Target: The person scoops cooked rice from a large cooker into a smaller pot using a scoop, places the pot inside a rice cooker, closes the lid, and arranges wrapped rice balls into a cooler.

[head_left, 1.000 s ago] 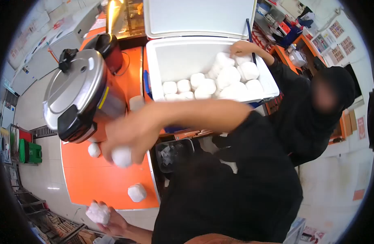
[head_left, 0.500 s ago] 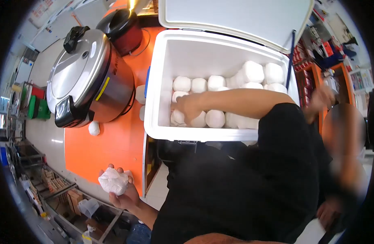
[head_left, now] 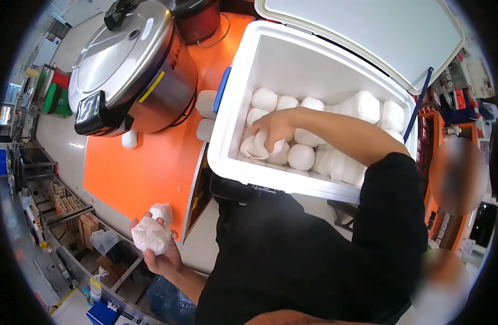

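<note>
My left hand is curled around a white paper-wrapped bundle near the orange counter's front corner. Just behind it, another white wrapped bundle rests on the counter. My right hand reaches down into the open white cooler box, fingers bent around a white wrapped bundle at its left end. Several similar round bundles lie in rows beside and behind that hand. What is inside the wrapping is hidden.
A large steel rice cooker stands on the orange counter, a single white bundle near its base. The cooler's lid is raised at the back. Egg trays sit on a lower shelf at left.
The view has shifted and turned, so the cooler appears farther right. My right hand stays at the cooler's left end, its fingers now more clearly around a bundle. My left hand keeps its bundle.
</note>
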A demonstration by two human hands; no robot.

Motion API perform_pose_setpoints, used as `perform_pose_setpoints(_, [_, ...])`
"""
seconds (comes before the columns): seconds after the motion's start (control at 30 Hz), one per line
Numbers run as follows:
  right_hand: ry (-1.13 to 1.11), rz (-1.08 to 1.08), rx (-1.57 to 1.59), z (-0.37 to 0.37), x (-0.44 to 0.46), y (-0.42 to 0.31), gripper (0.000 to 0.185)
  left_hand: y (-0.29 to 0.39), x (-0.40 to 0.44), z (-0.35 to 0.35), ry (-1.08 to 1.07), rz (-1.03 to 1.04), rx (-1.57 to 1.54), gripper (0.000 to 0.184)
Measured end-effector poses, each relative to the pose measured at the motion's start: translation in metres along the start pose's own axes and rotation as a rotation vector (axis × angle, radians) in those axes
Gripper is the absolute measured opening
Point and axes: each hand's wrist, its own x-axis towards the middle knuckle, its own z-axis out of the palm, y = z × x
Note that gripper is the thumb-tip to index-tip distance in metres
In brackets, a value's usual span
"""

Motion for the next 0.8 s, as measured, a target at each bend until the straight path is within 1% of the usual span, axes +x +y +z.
perform_pose_setpoints(0.1, [0.328, 0.001, -0.167, -0.013, -0.007, 0.008, 0.082, 0.002, -0.003, -0.007, 0.053, -0.014, 0.04, 0.083])
perform_pose_setpoints(0.13, [0.357, 0.066, -0.168, -0.022, -0.018, 0.001, 0.078, 0.003, -0.003, -0.011, 0.079, -0.024, 0.05, 0.083])
perform_pose_setpoints(0.23, [0.325, 0.228, -0.278, -0.034, -0.037, -0.016, 0.079, 0.005, -0.004, -0.013, 0.111, -0.05, 0.106, 0.082])
perform_pose_setpoints(0.33, [-0.001, 0.163, -0.27, -0.034, -0.031, -0.01, 0.083, 0.006, -0.003, -0.015, 0.108, -0.073, 0.149, 0.081])
perform_pose_setpoints(0.43, [-0.124, 0.209, -0.103, -0.013, -0.02, -0.007, 0.089, 0.005, -0.001, -0.016, 0.121, -0.093, 0.139, 0.081])
perform_pose_setpoints(0.53, [-0.139, 0.184, -0.11, 0.003, -0.002, 0.004, 0.092, 0.0, 0.002, -0.008, 0.154, -0.092, 0.147, 0.081])
perform_pose_setpoints(0.63, [-0.144, 0.011, -0.139, -0.004, -0.003, 0.01, 0.089, 0.002, 0.004, -0.009, 0.131, -0.124, 0.184, 0.082])
perform_pose_setpoints(0.73, [-0.119, 0.161, -0.181, -0.034, -0.024, -0.008, 0.077, 0.0, 0.004, -0.007, 0.102, -0.125, 0.166, 0.081])
perform_pose_setpoints(0.8, [0.199, 0.156, -0.455, -0.034, -0.022, 0.004, 0.068, -0.001, 0.002, -0.01, 0.114, -0.133, 0.176, 0.081])
